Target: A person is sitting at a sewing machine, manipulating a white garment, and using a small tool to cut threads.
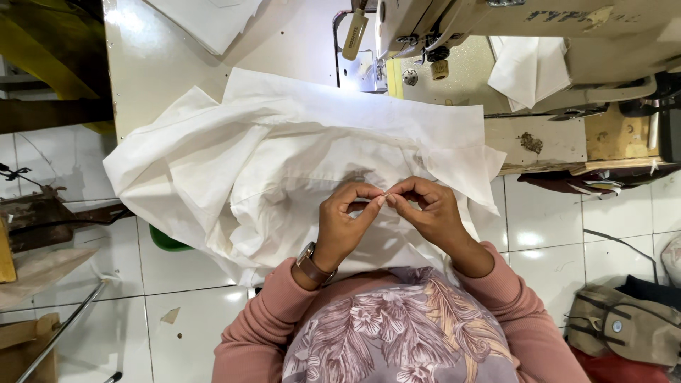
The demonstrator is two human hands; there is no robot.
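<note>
Head view: left hand (346, 225), right hand (428, 210) pinch white fabric (284, 163).

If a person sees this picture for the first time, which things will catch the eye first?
First, the big white garment spread from the sewing table down to the person's lap, in the middle. Just above the lap, the left hand and the right hand meet fingertip to fingertip, pinching something tiny over the cloth. At top right stands the beige sewing machine.

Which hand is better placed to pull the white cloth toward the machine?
Likely left. Both the left hand and right hand pinch at one spot, but most of the cloth bunches on the left hand's side.
</note>
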